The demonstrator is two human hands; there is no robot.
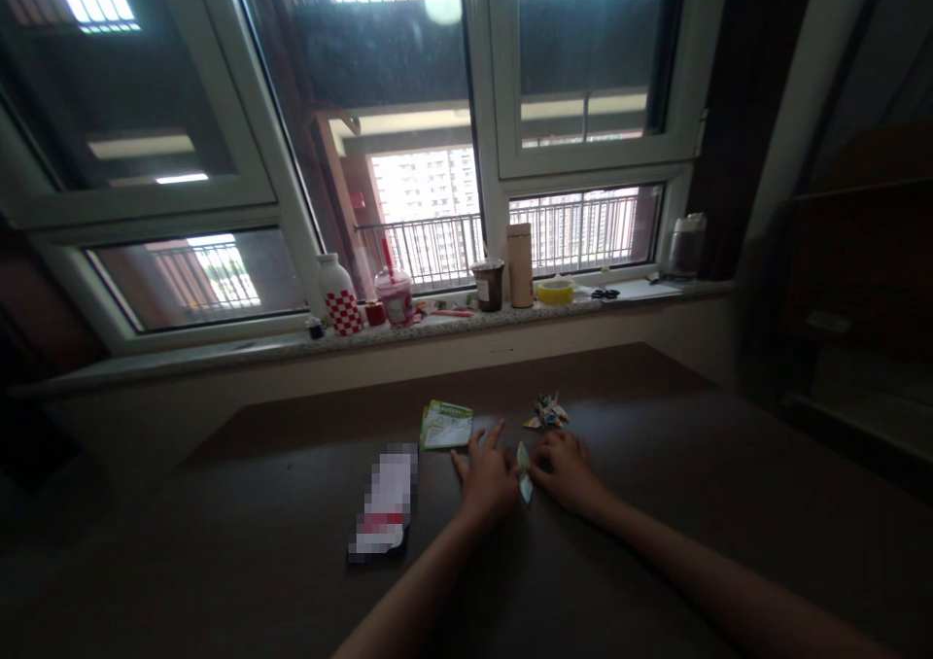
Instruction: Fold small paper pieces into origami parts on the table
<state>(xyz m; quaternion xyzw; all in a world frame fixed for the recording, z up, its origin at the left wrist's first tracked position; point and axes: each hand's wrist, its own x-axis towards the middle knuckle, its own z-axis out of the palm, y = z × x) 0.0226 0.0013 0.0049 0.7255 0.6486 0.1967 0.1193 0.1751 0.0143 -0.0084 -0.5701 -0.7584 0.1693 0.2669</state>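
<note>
A small pale-green piece of folded paper [524, 474], long and pointed at both ends, is between my two hands on the dark table. My left hand [487, 476] pinches its left side near the middle, with the outer fingers spread away. From the right, my right hand [569, 469] has curled fingers with the tips at the paper's other side. Just beyond the right hand lies a cluster of folded, multicoloured paper pieces [546, 412]. Green-and-white packets or sheets [447, 426] lie beyond my left hand. The exact fingertip contact is dim and small.
A blurred-out flat item [386, 499], perhaps a phone, lies left of my left arm on the table [277, 503]. Along the windowsill [292, 346] stand a checkered bottle [342, 299], a pink drink cup [396, 297], a dark cup [488, 285], a tan flask [520, 265] and yellow tape [555, 293].
</note>
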